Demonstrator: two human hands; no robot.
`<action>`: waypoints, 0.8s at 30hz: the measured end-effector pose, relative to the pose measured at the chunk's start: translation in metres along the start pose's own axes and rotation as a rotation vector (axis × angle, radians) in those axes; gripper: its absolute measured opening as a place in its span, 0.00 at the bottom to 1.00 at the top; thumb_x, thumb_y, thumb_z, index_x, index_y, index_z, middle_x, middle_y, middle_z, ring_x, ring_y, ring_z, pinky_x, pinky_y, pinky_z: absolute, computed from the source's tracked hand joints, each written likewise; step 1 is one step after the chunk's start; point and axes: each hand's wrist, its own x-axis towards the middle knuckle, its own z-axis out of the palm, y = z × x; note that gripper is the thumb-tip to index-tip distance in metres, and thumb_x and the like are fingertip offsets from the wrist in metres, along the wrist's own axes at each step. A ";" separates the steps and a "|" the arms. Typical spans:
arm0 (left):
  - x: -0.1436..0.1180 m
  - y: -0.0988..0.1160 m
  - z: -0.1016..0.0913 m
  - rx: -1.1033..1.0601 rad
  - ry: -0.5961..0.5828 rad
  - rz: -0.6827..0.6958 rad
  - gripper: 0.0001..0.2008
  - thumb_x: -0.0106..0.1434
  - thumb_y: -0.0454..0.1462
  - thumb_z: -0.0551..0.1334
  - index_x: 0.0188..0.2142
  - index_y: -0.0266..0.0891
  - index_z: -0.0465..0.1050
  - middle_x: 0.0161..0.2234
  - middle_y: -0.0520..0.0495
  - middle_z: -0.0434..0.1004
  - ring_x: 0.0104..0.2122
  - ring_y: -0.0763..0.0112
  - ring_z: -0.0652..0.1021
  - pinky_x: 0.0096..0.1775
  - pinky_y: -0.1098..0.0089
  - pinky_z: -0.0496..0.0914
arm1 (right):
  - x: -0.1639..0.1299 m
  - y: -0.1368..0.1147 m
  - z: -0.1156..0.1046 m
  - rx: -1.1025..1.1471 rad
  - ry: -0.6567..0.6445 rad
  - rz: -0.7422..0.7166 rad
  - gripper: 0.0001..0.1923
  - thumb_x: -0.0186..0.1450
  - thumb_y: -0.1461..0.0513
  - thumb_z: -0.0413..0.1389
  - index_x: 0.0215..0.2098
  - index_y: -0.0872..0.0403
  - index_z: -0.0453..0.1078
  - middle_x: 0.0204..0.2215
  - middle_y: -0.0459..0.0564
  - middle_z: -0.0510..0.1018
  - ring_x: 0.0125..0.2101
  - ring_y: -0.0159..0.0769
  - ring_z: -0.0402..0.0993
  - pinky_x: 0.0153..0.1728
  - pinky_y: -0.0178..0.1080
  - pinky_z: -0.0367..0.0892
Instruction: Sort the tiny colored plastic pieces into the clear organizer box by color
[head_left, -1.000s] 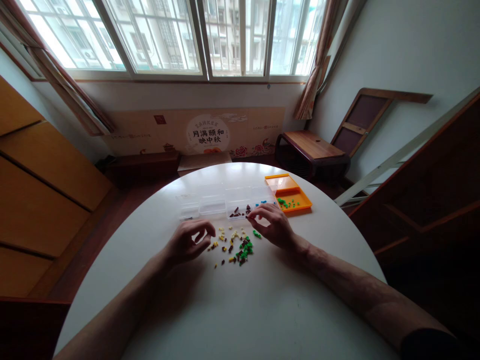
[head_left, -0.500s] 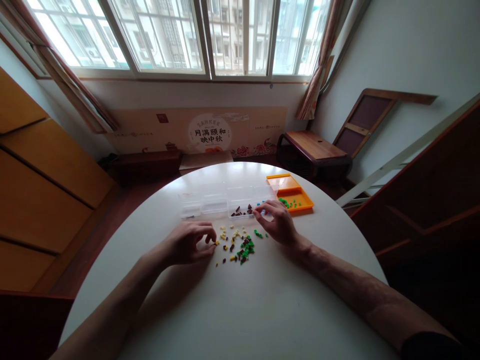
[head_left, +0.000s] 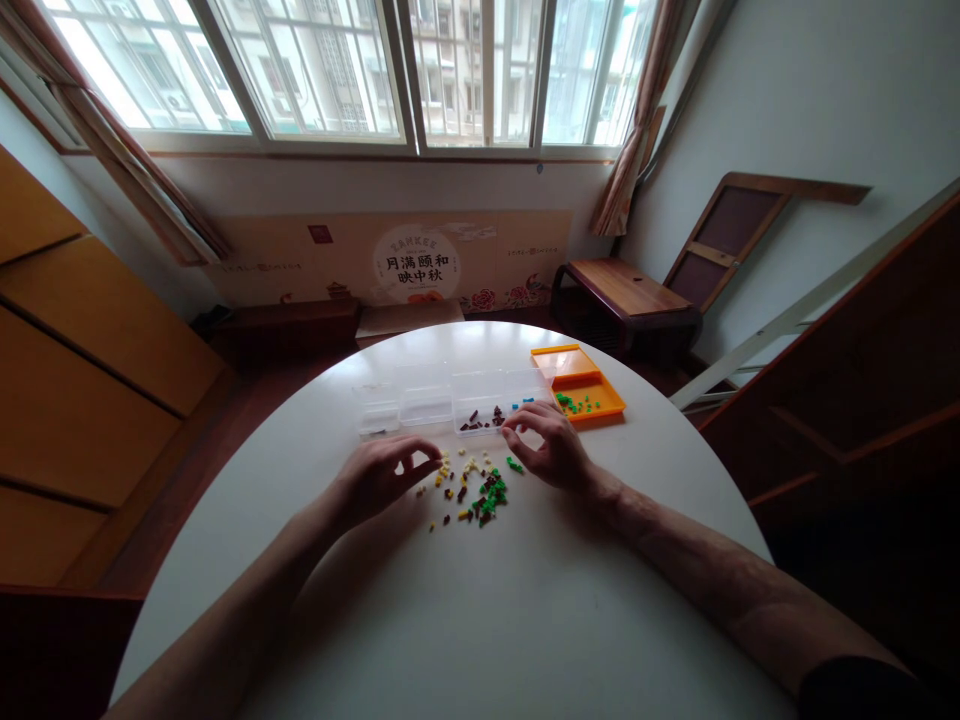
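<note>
A scatter of tiny green, brown and yellow pieces [head_left: 474, 490] lies on the round white table [head_left: 480, 620]. My left hand [head_left: 379, 475] rests left of the scatter, thumb and forefinger pinched together near a yellow piece; what it holds is too small to see. My right hand [head_left: 546, 442] sits at the scatter's right, fingers curled beside the clear compartment box [head_left: 450, 400], close to a green piece. The box holds brown and blue pieces. An orange tray [head_left: 581, 385] with green pieces stands to the right of the box.
The table's far edge lies just behind the box. Beyond it are a low wooden bench [head_left: 626, 295], a leaning wooden frame [head_left: 731, 235], and wooden cabinets [head_left: 82, 350] on the left. Windows fill the back wall.
My left hand lifted slightly from the table and drew its pinch up left of the pile. My right hand pulled back a little from the box toward the scatter.
</note>
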 end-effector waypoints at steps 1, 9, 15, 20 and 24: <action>0.001 0.002 0.004 -0.010 0.033 -0.015 0.08 0.76 0.43 0.66 0.43 0.42 0.83 0.33 0.52 0.84 0.25 0.78 0.76 0.30 0.77 0.69 | 0.000 -0.001 0.000 0.007 -0.022 -0.034 0.06 0.74 0.62 0.61 0.37 0.50 0.77 0.34 0.47 0.83 0.37 0.40 0.78 0.48 0.45 0.69; 0.011 0.026 0.032 -0.270 0.102 -0.012 0.09 0.73 0.42 0.71 0.40 0.39 0.83 0.33 0.49 0.85 0.25 0.77 0.75 0.30 0.77 0.70 | 0.000 0.001 0.002 0.087 -0.227 -0.311 0.02 0.75 0.60 0.63 0.42 0.48 0.78 0.37 0.47 0.85 0.39 0.39 0.79 0.48 0.44 0.71; 0.015 0.031 0.038 -0.329 0.101 -0.002 0.07 0.75 0.40 0.68 0.43 0.39 0.83 0.37 0.46 0.85 0.29 0.75 0.78 0.33 0.75 0.73 | 0.000 -0.004 0.003 0.095 -0.268 -0.362 0.03 0.76 0.58 0.63 0.46 0.48 0.78 0.36 0.47 0.85 0.38 0.38 0.79 0.49 0.43 0.71; 0.015 0.030 0.041 -0.336 0.074 -0.005 0.07 0.76 0.40 0.66 0.44 0.38 0.82 0.38 0.45 0.84 0.29 0.75 0.77 0.33 0.75 0.72 | 0.000 -0.007 0.001 0.093 -0.294 -0.360 0.04 0.77 0.57 0.62 0.46 0.47 0.78 0.37 0.47 0.85 0.40 0.39 0.80 0.50 0.43 0.71; 0.014 0.031 0.041 -0.295 0.070 -0.045 0.07 0.74 0.40 0.68 0.42 0.39 0.82 0.31 0.51 0.80 0.25 0.77 0.72 0.31 0.76 0.68 | 0.000 -0.006 0.002 0.078 -0.293 -0.335 0.04 0.77 0.57 0.62 0.46 0.47 0.79 0.36 0.47 0.85 0.39 0.39 0.80 0.49 0.43 0.72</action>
